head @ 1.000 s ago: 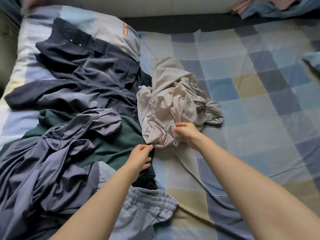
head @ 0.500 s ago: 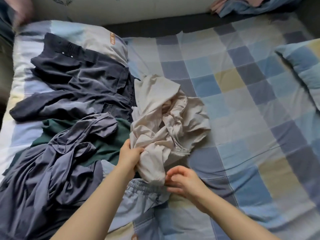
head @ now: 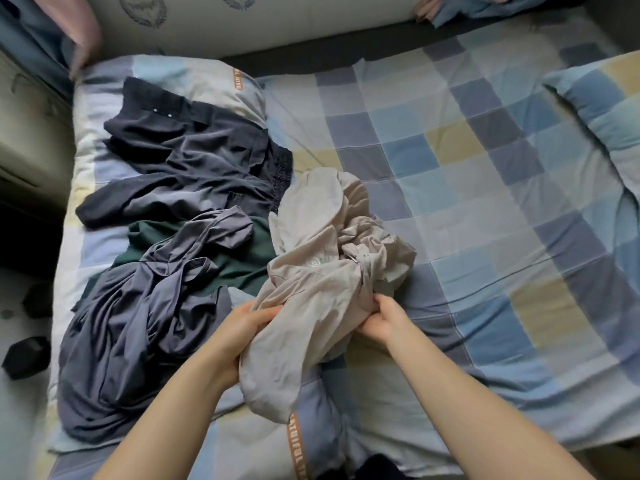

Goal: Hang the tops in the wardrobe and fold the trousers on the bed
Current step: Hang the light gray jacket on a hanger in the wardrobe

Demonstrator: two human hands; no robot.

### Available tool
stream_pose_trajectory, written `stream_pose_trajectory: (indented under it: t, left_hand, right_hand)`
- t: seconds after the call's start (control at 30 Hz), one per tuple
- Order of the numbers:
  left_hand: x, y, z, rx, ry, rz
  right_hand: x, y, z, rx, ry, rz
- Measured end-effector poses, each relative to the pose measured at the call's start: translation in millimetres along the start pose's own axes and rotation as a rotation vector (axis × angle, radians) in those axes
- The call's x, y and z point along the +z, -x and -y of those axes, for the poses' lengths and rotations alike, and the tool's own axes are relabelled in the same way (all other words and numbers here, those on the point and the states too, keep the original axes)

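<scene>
- While bunched near the middle of the bed (head: 450, 140), toward its near edge: beige garment (head: 322, 271), crumpled, lower end lifted off the checked cover and drooping between both hands.
- Left hand (head: 242, 327): forearm reaching in from the near edge, angled up and to the right; fingers curled round the garment's left side, thumb on top (fingertips buried in the cloth).
- Right hand (head: 384, 320): forearm coming in from the near right corner, angled up and to the left; fingers curled into the garment's right side, gripping a fold, knuckles turned upward.
- Hands set close together, one on each flank of the same bundle.
- Toward the far left corner, spread over a pillow (head: 194, 81): dark navy shirt (head: 180, 168), collar pointing to the headboard.
- Along the left edge, nearer the viewer: grey-blue garment (head: 131, 327), heaped in loose folds, lying partly over a dark green garment (head: 242, 261).
- Green piece touching the beige bundle's left side.
- At the right edge: second pillow (head: 602, 109), checked like the cover.
- Whether the beige piece is a top or trousers: cannot tell.
</scene>
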State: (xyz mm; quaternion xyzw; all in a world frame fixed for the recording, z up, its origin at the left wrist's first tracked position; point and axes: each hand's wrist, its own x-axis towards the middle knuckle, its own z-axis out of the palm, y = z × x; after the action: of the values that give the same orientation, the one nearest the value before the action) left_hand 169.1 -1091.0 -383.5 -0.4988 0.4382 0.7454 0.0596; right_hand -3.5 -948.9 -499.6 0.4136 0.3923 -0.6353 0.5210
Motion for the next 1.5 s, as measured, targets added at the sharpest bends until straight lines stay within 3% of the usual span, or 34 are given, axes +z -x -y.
stream_pose_trajectory:
  t: [0.07, 0.2, 0.3, 0.43, 0.53, 0.6, 0.7, 0.8, 1.0, 1.13, 1.2, 1.4, 1.5]
  left_hand:
    - [-6.1, 16.6, 7.1, 0.031, -0.029, -0.078]
    - [-25.8, 45.4, 32.2, 0.103, -0.166, -0.305]
    - [-29.6, 73.0, 58.1, 0.012, -0.378, -0.393]
    - [14.3, 137.0, 67.5, -0.026, -0.594, -0.321]
    - [56.7, 174.6, 53.0, 0.076, -0.371, -0.265]
    - [86.4, 200.2, 35.4, 0.038, -0.140, -0.152]
    - [120.8, 230.4, 14.4, -0.019, -0.127, 0.058]
    - [143.9, 253.3, 8.7, 0.100, -0.260, 0.095]
    - [149.4, 290.3, -8.4, 0.327, 0.130, 0.008]
    - [160.7, 322.3, -24.3, 0.456, 0.148, 0.089]
    - [164.6, 333.1, -30.2, 0.499, 0.059, 0.113]
    - [164.1, 350.8, -43.6, 0.552, -0.226, 0.266]
    - [157.5, 355.4, -51.6, 0.626, -0.482, 0.330]
  right_hand:
    - [3.3, 22.5, 1.0, -0.099, 0.005, 0.009]
    - [-6.7, 81.5, 3.2, -0.309, 0.066, 0.174]
    - [-20.2, 153.0, -7.3, -0.470, 0.170, 0.242]
    - [-42.6, 275.0, -44.4, -0.549, 0.377, 0.327]
    - [-54.2, 338.2, -73.1, -0.572, 0.484, 0.366]
    - [-62.6, 361.1, -87.0, -0.593, 0.547, 0.381]
    - [-72.8, 378.7, -100.5, -0.643, 0.684, 0.381]
    - [-85.9, 395.4, -107.6, -0.633, 0.780, 0.348]
    - [-117.1, 406.3, -105.0, -0.517, 0.654, 0.281]
    - [-133.7, 409.1, -90.5, -0.258, 0.825, 0.157]
    - [-140.9, 408.4, -79.7, -0.233, 0.971, 0.047]
    - [-146.7, 404.1, -39.6, -0.736, 1.124, -0.311]
    - [-130.7, 412.5, -29.7, -0.982, 1.307, -0.291]
